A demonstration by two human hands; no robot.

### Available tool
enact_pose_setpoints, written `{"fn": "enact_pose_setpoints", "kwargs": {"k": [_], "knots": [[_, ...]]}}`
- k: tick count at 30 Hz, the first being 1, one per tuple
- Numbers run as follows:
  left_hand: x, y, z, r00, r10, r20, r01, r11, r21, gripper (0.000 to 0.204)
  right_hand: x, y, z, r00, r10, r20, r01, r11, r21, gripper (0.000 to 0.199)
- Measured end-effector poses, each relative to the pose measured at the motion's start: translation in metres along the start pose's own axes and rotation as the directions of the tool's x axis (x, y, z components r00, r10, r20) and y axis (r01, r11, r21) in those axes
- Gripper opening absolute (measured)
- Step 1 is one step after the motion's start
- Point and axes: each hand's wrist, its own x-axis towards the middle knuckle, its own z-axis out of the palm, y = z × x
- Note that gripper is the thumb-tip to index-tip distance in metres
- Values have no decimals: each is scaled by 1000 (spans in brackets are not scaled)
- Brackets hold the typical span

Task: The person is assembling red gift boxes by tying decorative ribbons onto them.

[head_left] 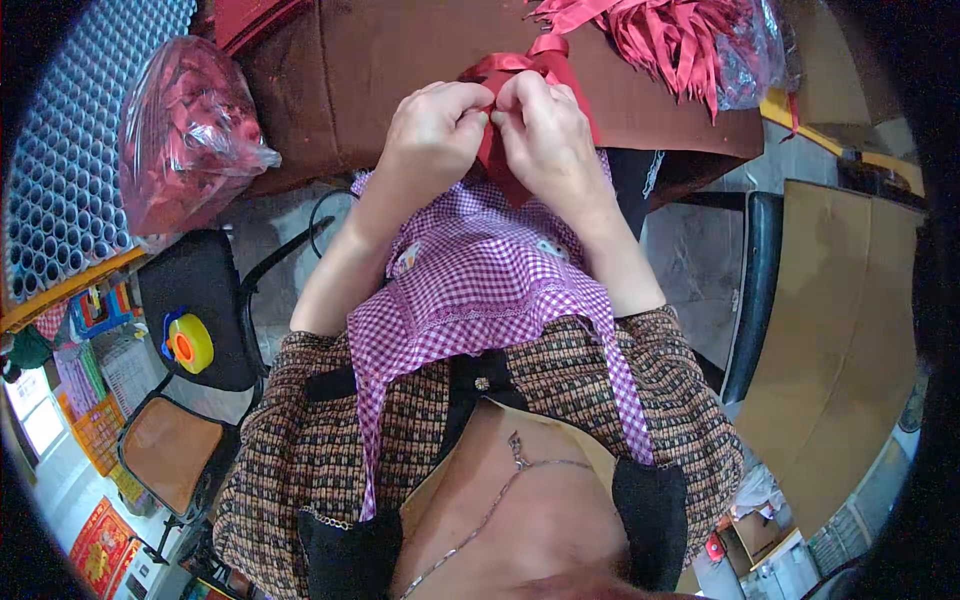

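The red ribbon [520, 75] sits at the near edge of the brown table [380, 60], pinched between both hands just above the person's lap. It looks like a light, soft satin strip, smooth and probably slippery, that folds and creases easily; its loop rises behind the fingers and a pointed tail hangs down between the wrists. It seems best held at the fold itself, thumb against forefinger, since a loose grip would likely let the loops slide open.

The left hand [430, 130] is curled shut with its fingertips pressed on the ribbon's fold. The right hand [545, 135] is closed the same way, gripping the ribbon from the other side, knuckles touching the left.

Below the hands hangs a pink gingham apron [480, 290], thin checked cloth. On the table's far right lies a heap of red ribbons [670, 35], partly in clear plastic. At the left, a clear bag [185, 135] holds more red pieces. A black chair [195, 300] carries a yellow tape roll [188, 342].
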Motion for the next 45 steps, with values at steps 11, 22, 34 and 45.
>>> {"fn": "enact_pose_setpoints", "kwargs": {"k": [11,22,34,45], "knots": [[-2,-5,0,999,35,-40,-32,997,71,18,5,6,-22,994,2,112,-1,1000,-8,22],[-3,-5,-1,989,143,-40,-134,974,183,19,12,30,-34,945,-327,-26,307,910,-280,25],[-6,-2,6,958,285,-17,-258,890,376,21,11,32,-22,943,-330,34,327,909,-258,15],[-2,2,-14,999,46,13,-46,999,-17,23,9,25,-32,923,-364,128,384,893,-236,13]]}}
